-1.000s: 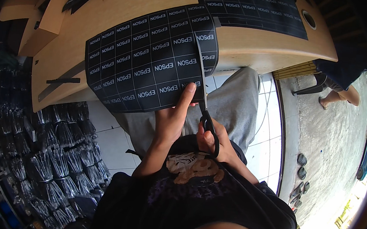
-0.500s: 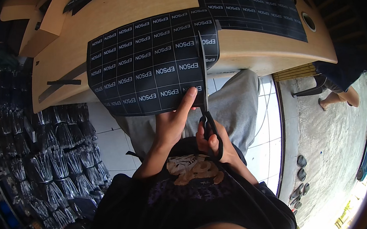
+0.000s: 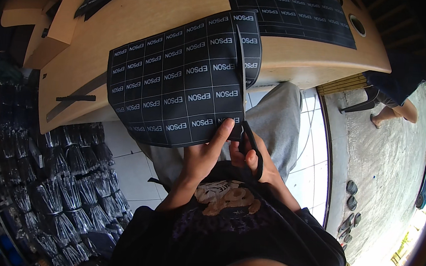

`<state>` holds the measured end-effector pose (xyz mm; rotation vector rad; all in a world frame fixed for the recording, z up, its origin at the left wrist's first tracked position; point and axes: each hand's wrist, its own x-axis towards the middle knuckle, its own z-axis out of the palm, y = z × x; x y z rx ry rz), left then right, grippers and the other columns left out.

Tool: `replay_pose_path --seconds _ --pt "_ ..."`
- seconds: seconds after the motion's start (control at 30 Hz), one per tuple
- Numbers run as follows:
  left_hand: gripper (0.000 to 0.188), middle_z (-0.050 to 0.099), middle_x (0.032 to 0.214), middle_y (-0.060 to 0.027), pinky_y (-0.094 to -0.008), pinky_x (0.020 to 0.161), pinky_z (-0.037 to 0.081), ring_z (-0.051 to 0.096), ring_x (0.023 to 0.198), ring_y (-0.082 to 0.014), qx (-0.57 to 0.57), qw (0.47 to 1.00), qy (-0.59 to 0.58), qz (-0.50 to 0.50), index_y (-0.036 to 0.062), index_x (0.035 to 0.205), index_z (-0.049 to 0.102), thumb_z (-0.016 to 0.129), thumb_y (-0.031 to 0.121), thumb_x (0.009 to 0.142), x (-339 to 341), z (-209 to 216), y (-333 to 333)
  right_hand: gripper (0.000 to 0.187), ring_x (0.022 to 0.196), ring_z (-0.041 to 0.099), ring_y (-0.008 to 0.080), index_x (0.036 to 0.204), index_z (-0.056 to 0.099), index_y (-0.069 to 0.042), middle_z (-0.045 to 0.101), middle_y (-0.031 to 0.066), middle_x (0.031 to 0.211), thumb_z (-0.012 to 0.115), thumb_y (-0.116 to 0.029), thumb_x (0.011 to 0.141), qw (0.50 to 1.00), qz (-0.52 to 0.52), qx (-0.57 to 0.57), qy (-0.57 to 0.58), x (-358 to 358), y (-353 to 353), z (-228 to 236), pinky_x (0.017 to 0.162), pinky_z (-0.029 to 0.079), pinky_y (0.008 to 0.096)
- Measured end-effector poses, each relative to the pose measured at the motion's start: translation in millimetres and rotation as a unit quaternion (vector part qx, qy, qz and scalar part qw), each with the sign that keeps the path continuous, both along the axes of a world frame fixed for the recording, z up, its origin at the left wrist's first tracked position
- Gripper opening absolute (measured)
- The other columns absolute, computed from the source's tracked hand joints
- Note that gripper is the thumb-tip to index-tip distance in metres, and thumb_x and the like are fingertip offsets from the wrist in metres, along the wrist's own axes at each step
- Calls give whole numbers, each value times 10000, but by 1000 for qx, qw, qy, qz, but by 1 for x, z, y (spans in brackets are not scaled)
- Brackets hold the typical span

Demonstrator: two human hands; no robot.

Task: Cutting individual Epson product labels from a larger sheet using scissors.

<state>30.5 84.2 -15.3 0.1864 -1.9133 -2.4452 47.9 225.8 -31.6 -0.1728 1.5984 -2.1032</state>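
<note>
Where the scissors (image 3: pixel 250 134) meet the black sheet (image 3: pixel 176 84): cutting looks to be the step in hand, one long blade lying over the printed grid near the right side, with a narrow strip showing beyond it; the other blade I can't see.
Left hand (image 3: pixel 203 160): pinching the sheet near its close right corner, thumb on top, the other fingers mostly hidden underneath.
Right hand (image 3: pixel 264 160): closed around the scissors' black handles, just beside the left but apart from it.
Sheet's place: over the near edge of the wooden surface (image 3: pixel 184 4), its close end reaching above the person's grey-clad lap (image 3: pixel 275 118).
Next snip: I'd say it calls for the left to hold the sheet taut and the right to line the blades up with the grid.
Cardboard box (image 3: pixel 65 34): open on the surface at the far left, flaps spread; its inside is too dark for me to tell the contents.
Wrapped bundles (image 3: pixel 73 192): piled in rows at the left, dark pieces within shiny, see-through-looking wrap, some cinched round the middle.
</note>
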Motion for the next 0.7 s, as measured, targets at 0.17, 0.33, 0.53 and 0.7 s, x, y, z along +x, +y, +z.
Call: replay_pose_path --seconds 0.17,0.33,0.53,0.7 --pt "151 616 853 -38 -225 640 479 588 726 -99 -5 1000 -10 -5 -19 958 600 620 106 876 2 -4 0 756 611 434 93 919 436 -23 435 2 684 474 -757 743 1000 -8 6 11 -2 -3 2 544 354 239" --pt "171 613 870 -45 -227 641 479 586 744 -103 -2 1000 -29 -11 -22 976 595 618 117 880 2 -4 -1 724 565 405 70 1007 442 -2 431 -5 672 463 -696 801 1000 -6 -8 9 -2 -7 4 501 330 229" --pt "177 610 871 -44 -224 631 478 583 741 -99 -3 999 -37 -5 -24 979 593 615 122 882 3 -3 1 706 514 374 54 1057 445 4 397 -35 605 449 -665 831 999 -26 -22 10 0 -12 -5 464 299 230" --pt "174 611 884 -47 -224 636 481 583 753 -95 -5 1000 -12 -2 -22 988 593 615 113 880 3 -4 3 723 513 372 47 1082 448 16 396 -39 598 453 -662 831 999 -33 -19 2 -1 -11 -4 458 293 228"
